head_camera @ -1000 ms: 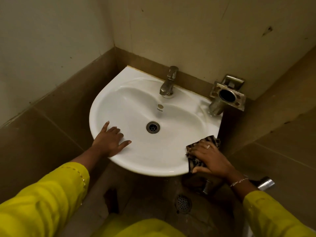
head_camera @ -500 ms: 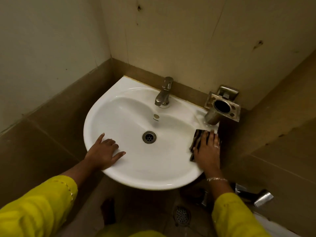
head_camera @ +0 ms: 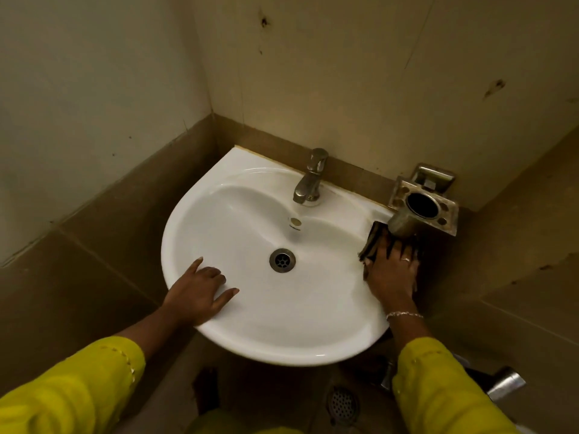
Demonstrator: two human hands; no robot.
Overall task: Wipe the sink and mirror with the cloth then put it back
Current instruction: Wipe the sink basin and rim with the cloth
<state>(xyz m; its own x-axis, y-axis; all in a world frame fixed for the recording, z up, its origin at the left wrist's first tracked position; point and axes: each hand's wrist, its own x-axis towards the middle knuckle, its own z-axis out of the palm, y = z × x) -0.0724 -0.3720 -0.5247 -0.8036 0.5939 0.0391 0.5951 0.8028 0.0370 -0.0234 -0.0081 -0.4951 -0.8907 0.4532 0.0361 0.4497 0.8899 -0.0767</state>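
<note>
A white corner sink (head_camera: 250, 333) fills the middle of the head view, with a steel tap (head_camera: 310, 180) at its back and a drain (head_camera: 282, 260) in the bowl. My right hand (head_camera: 391, 277) presses a dark striped cloth (head_camera: 372, 242) flat on the sink's right rim, just under a metal holder. The fingers cover most of the cloth. My left hand (head_camera: 197, 292) lies flat on the left front rim with fingers spread, holding nothing. No mirror is in view.
A wall-mounted metal tumbler holder (head_camera: 423, 205) juts out over the sink's back right corner, close above the cloth. Tiled walls close in on the left, back and right. Below the sink are a floor drain (head_camera: 343, 405) and a shiny metal fitting (head_camera: 504, 382).
My right hand has slid the cloth along the right rim from the front toward the back, up under the metal holder. My left hand has stayed on the left rim.
</note>
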